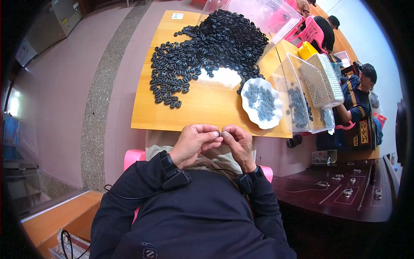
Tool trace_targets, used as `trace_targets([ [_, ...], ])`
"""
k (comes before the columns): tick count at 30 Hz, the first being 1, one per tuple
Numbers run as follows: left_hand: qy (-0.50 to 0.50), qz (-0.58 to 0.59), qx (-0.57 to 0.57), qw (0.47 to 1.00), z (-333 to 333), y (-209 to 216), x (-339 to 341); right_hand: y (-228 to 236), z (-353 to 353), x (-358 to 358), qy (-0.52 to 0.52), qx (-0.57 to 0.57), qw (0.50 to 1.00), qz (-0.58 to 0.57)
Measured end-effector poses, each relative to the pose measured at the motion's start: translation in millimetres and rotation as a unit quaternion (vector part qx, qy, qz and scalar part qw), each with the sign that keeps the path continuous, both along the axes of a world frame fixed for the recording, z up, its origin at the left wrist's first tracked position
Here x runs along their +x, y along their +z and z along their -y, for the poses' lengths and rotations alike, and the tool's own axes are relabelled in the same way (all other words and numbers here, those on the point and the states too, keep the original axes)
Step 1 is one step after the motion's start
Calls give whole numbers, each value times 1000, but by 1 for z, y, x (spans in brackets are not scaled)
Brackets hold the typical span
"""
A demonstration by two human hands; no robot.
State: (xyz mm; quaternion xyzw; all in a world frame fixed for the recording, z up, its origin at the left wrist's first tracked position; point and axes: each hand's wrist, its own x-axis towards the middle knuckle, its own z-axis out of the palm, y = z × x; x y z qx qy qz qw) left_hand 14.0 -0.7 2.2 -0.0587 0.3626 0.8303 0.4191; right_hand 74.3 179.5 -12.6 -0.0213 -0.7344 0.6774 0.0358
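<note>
My left hand (195, 141) and my right hand (239, 146) meet just off the near edge of the wooden table (202, 116), above my lap. Both are closed, thumbs against fingers, pinching one small dark piece (219, 134) between them. It is mostly covered by the fingertips, so its kind cannot be made out. Beyond my hands, black oval parts with holes (170, 82) lie spread over the left of the table and rise into a big heap (228, 36) at the back. Nearest my right hand stands a white scalloped dish (263, 123) of small grey translucent pieces (261, 101).
A clear plastic bin (282, 84) with dark parts stands at the table's right, a white perforated basket (321, 82) resting on it. Another clear bin (276, 17) lies behind the heap. Co-workers (360, 93) sit at the right. A dark glossy panel (310, 190) lies right of me.
</note>
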Motion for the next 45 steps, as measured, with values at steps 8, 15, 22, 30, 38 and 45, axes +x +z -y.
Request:
trace_targets([
  [8, 0, 7, 14, 1000, 0, -2, 0, 3, 4, 1, -9, -32, 999, 6],
  [15, 0, -2, 1, 1000, -1, -4, 1, 3, 4, 0, 3, -5, 1000, -25],
  [22, 6, -17, -27, 999, -1, -4, 1, 6, 5, 1, 7, 36, 999, -25],
  [30, 10, -32, -33, 999, 0, -3, 2, 5, 7, 1, -2, 33, 999, -7],
  [38, 22, -77, -45, 996, -1, -1, 5, 4, 9, 2, -13, 25, 1000, -6],
  [45, 29, -62, -29, 997, -3, 1, 5, 2, 8, -1, -34, -77, 996, 15],
])
